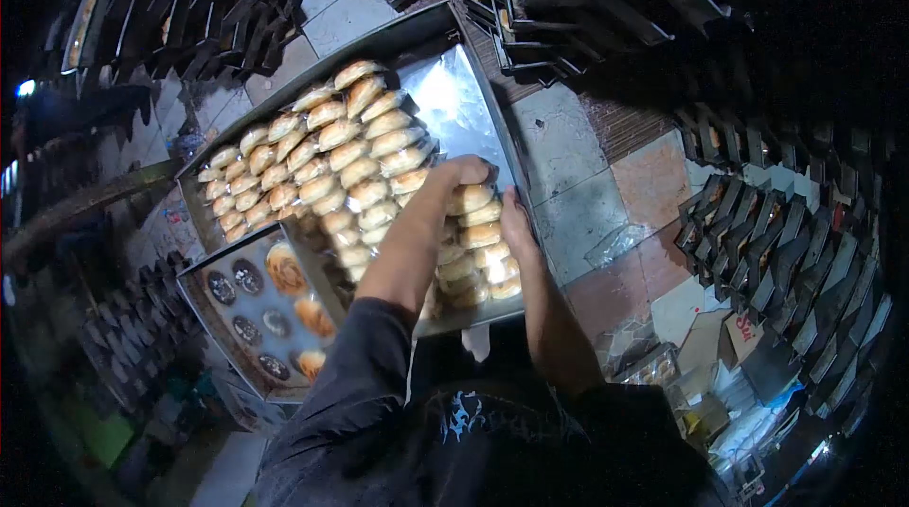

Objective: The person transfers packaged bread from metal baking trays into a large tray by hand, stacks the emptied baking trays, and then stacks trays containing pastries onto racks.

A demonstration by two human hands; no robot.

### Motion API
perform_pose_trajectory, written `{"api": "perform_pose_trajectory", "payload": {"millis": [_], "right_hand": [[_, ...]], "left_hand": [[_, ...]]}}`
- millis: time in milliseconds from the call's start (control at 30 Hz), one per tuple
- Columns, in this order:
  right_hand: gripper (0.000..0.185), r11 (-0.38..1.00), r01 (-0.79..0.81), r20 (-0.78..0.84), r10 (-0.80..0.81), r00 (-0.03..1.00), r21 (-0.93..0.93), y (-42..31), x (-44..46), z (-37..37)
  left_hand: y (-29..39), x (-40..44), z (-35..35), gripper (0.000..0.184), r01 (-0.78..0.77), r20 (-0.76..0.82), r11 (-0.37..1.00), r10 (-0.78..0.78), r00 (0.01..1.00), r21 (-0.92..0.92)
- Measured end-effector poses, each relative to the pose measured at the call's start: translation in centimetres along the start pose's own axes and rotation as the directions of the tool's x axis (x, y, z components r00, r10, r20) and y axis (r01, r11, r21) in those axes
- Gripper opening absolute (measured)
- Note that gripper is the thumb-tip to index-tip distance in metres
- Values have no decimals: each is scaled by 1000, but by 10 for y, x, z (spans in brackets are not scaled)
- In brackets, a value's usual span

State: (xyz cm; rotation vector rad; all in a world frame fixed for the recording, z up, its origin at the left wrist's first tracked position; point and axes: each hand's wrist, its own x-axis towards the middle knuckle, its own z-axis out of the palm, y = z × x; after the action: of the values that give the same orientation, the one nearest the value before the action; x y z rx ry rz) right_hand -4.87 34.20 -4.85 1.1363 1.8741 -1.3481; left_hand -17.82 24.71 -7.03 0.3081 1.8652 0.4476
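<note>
Rows of golden-brown bread buns (339, 134) in clear wrappers fill much of a large metal tray (503, 119). My left hand (466, 172) reaches over them, its fingers curled around the far end of a wrapped bun (472, 198) in the right-hand rows. My right hand (516, 226) lies along the right side of the same rows, beside the tray wall, with its fingers stretched out against the buns. Part of the left hand's grip is hidden behind its own knuckles.
A smaller tray (216, 329) with dark round pastries and swirled buns overlaps the large tray's near left corner. Tall stacks of dark trays (772, 251) stand around on the tiled floor (559, 161). Cardboard boxes (705, 351) and plastic lie at lower right.
</note>
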Motion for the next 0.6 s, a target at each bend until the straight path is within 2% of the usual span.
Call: {"api": "perform_pose_trajectory", "payload": {"millis": [33,100,133,167,233,267,367,467,500,567,600], "right_hand": [[78,1000,-9,2,9,1000,2,6,2,2],[82,989,-140,99,145,984,-51,13,20,7],[85,993,-84,52,89,995,-84,15,20,10],[85,993,-83,50,88,995,-84,17,21,11],[85,996,84,34,-85,996,21,25,19,12],[79,1000,-2,144,6,990,-31,11,3,4],[72,997,79,104,-76,992,-27,-12,-55,-20],[67,993,111,77,-109,991,-24,42,-36,5],[66,993,113,72,-112,991,-16,48,-32,9],[64,988,114,21,-113,993,-101,40,-33,5],[62,979,84,217,-125,968,187,78,9,8]], "left_hand": [[-1,-5,3,44,-6,48,1000,7,999,-23],[4,-13,-7,43,-30,112,997,37,993,-64],[13,-23,-10,43,-33,23,999,34,999,-37],[9,-16,-3,43,-35,22,999,36,999,-36],[-2,-1,20,45,1,-186,989,-29,982,-145],[3,-15,26,49,-13,-311,986,-40,950,-166],[13,-54,32,53,37,-298,965,-117,947,-261],[12,-55,50,54,13,-411,991,-67,909,-134],[15,-57,52,54,17,-465,997,-50,884,-74],[19,-57,56,52,32,-504,997,-66,861,-76],[20,-59,58,52,52,-520,997,-75,851,-59]]}}
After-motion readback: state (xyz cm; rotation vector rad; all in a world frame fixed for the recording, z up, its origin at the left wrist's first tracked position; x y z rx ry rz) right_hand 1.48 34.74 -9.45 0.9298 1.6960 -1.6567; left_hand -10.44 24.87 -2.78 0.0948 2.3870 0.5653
